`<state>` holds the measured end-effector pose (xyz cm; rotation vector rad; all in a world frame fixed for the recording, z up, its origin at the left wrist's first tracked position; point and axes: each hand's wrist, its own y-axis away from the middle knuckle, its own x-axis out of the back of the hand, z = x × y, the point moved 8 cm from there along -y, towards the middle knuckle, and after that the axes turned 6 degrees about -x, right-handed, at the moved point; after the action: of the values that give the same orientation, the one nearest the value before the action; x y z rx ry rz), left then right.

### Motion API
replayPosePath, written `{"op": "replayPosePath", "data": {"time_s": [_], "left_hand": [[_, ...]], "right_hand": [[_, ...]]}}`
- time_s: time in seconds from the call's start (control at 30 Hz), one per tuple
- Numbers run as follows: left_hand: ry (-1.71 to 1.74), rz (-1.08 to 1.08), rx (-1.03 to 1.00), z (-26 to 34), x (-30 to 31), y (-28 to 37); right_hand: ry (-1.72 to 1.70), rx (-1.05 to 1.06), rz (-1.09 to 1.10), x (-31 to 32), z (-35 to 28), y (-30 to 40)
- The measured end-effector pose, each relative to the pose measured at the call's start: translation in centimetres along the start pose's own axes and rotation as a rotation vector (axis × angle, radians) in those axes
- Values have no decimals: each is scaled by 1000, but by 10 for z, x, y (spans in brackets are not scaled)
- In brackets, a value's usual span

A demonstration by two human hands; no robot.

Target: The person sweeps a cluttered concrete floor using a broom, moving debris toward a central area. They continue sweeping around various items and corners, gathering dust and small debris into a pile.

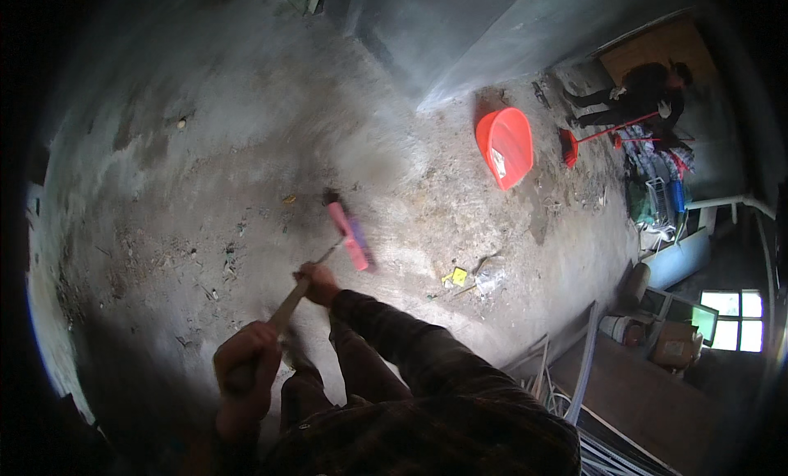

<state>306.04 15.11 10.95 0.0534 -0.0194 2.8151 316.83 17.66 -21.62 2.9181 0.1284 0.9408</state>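
Observation:
Both my hands grip the pale handle [287,307] of a broom. My left hand [249,356] is wrapped around its upper end, close to my body. Farther down the handle, my right hand [318,283] holds it with the arm stretched forward. The pink broom head [348,237] is at the floor in front of my feet, blurred, with dark and purplish bristles along its side. Small debris [212,294] lies scattered on the rough concrete floor [246,168] to the left of the broom. To the right are a yellow scrap [458,276] and a clear plastic piece [490,275].
An orange-red plastic scoop [505,147] rests on the floor near a wall corner [425,103]. Beyond it a person [646,94] in dark clothes holds a red broom [571,148] beside piled items. Long strips [585,365], a white bucket [615,328] and a cardboard box [674,345] stand at right.

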Motion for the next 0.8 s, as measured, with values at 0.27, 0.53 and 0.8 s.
{"op": "replayPosePath", "data": {"time_s": [0.27, 0.53, 0.8], "left_hand": [[-279, -281, -446, 90, -63, -12], [21, -254, -482, 49, -54, -25], [407, 178, -110, -110, -12, -64]], "right_hand": [[-351, 337, -142, 11, -96, -15], [41, 223, -42, 119, -26, -22], [433, 79, -244, 88, 118, -76]]}}
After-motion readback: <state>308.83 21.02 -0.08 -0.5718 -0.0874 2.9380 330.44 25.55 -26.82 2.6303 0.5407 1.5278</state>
